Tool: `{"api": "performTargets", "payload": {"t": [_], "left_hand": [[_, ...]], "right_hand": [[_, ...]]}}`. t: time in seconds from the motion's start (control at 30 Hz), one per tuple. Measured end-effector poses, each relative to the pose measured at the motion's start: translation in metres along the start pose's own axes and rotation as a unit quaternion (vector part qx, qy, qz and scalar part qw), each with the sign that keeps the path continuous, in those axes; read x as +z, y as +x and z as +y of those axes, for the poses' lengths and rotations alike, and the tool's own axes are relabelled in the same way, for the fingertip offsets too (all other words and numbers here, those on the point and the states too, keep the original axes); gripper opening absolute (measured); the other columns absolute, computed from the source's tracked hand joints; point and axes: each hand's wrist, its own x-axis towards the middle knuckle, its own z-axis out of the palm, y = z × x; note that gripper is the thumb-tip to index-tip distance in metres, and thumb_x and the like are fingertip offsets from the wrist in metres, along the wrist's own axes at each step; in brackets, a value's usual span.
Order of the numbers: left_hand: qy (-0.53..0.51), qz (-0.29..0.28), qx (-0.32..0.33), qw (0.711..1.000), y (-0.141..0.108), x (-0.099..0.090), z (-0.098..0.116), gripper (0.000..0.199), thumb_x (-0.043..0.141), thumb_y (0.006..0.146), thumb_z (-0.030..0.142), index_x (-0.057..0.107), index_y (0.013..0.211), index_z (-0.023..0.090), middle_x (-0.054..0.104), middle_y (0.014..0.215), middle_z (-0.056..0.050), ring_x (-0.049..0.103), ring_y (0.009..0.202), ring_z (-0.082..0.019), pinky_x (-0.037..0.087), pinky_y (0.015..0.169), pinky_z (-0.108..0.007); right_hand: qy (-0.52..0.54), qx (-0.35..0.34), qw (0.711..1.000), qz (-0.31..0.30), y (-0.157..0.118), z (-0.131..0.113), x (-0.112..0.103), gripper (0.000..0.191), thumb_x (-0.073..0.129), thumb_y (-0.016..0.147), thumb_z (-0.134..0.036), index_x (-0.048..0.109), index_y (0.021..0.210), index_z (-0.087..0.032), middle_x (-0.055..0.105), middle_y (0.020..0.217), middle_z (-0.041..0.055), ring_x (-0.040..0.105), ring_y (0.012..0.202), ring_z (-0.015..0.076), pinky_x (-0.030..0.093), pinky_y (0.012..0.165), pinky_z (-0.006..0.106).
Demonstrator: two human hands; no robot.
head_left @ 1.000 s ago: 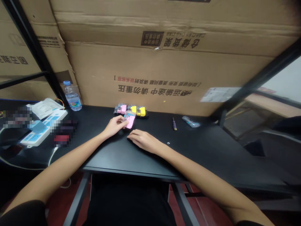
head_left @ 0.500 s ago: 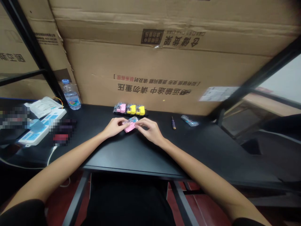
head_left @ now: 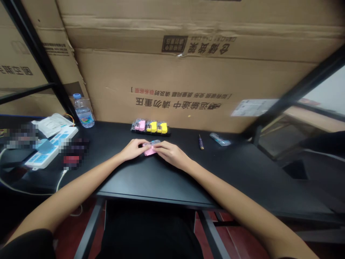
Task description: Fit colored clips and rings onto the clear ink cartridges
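A small pink plastic piece with a clear part (head_left: 150, 151) is at the middle of the black table. My left hand (head_left: 134, 149) is closed on its left side, thumb on top. From the right, my right hand (head_left: 171, 154) is closed with its fingers pressed on the piece and covers part of it. Its exact kind is too small to make out. Just behind the hands stands a row of similar pieces, one pink piece (head_left: 140, 125) and two yellow ones, a left yellow piece (head_left: 152, 127) and a right yellow piece (head_left: 162, 127), on a black base.
To the right lie a screwdriver (head_left: 201, 142) and a clear plastic packet (head_left: 220, 139). At the left are a water bottle (head_left: 85, 114), a white power strip (head_left: 51, 151), a white bag (head_left: 53, 124) and a cable. Cardboard (head_left: 175, 79) stands along the table's back.
My right hand has turned so its fingers lie further over the pink piece, covering more of it. The whole view has shifted slightly.
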Motion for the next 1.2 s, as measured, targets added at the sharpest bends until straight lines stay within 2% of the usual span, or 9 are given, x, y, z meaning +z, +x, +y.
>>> {"api": "performTargets", "payload": {"t": [0.13,0.37,0.6,0.83,0.97,1.1,1.2], "left_hand": [[-0.005,-0.001,-0.006,1.000,0.001,-0.001,0.000,0.035,0.064,0.100,0.046,0.081,0.114,0.020,0.083,0.112,-0.005,0.074,0.104,-0.027,0.053,0.094,-0.035],[-0.005,-0.013,-0.009,1.000,0.000,-0.002,0.000,0.039,0.065,0.099,0.051,0.082,0.116,0.020,0.082,0.113,-0.006,0.074,0.103,-0.027,0.053,0.094,-0.036],[0.007,-0.009,-0.013,1.000,-0.001,-0.001,0.003,0.037,0.064,0.099,0.049,0.082,0.116,0.021,0.083,0.113,-0.005,0.075,0.103,-0.027,0.054,0.094,-0.036],[0.015,-0.003,-0.015,1.000,-0.002,0.001,0.005,0.037,0.065,0.098,0.050,0.082,0.116,0.022,0.083,0.114,-0.004,0.075,0.105,-0.027,0.054,0.093,-0.034],[0.019,-0.006,-0.008,1.000,-0.002,0.000,0.006,0.038,0.065,0.098,0.050,0.082,0.115,0.021,0.083,0.113,-0.005,0.075,0.104,-0.027,0.054,0.093,-0.034],[0.025,-0.001,-0.006,1.000,-0.001,0.000,0.006,0.037,0.064,0.099,0.050,0.082,0.115,0.021,0.083,0.114,-0.005,0.075,0.105,-0.027,0.054,0.094,-0.034],[0.030,0.001,-0.007,1.000,-0.001,0.000,0.006,0.038,0.064,0.099,0.051,0.082,0.114,0.021,0.083,0.114,-0.005,0.075,0.104,-0.027,0.054,0.093,-0.035]], "right_hand": [[0.006,0.008,1.000,-0.018,-0.001,0.000,0.000,0.023,0.060,0.106,-0.018,0.076,0.122,-0.025,0.077,0.126,0.0122,0.076,0.107,0.0262,0.066,0.091,0.046],[0.092,0.050,0.994,0.023,0.002,0.001,0.004,0.020,0.060,0.106,-0.021,0.076,0.118,-0.026,0.074,0.113,0.0104,0.073,0.106,0.0249,0.065,0.091,0.043],[0.102,0.086,0.991,0.033,0.004,-0.004,0.005,0.018,0.064,0.104,-0.023,0.077,0.116,-0.026,0.073,0.110,0.0097,0.072,0.103,0.0254,0.063,0.090,0.044],[0.121,0.149,0.979,0.061,0.008,-0.007,0.011,0.005,0.070,0.101,-0.027,0.073,0.103,-0.024,0.073,0.100,0.0070,0.071,0.091,0.0228,0.061,0.084,0.040],[0.141,0.184,0.971,0.064,0.010,-0.008,0.011,0.012,0.073,0.099,-0.028,0.073,0.110,-0.023,0.073,0.097,0.0055,0.070,0.085,0.0207,0.059,0.080,0.037],[0.136,0.168,0.975,0.057,0.010,-0.006,0.006,0.010,0.071,0.101,-0.032,0.076,0.099,-0.023,0.075,0.094,0.0059,0.070,0.088,0.0223,0.057,0.082,0.038],[0.139,0.189,0.971,0.052,0.010,-0.005,0.003,0.015,0.072,0.101,-0.036,0.078,0.097,-0.023,0.076,0.090,0.0056,0.069,0.084,0.0222,0.056,0.080,0.038]]}}
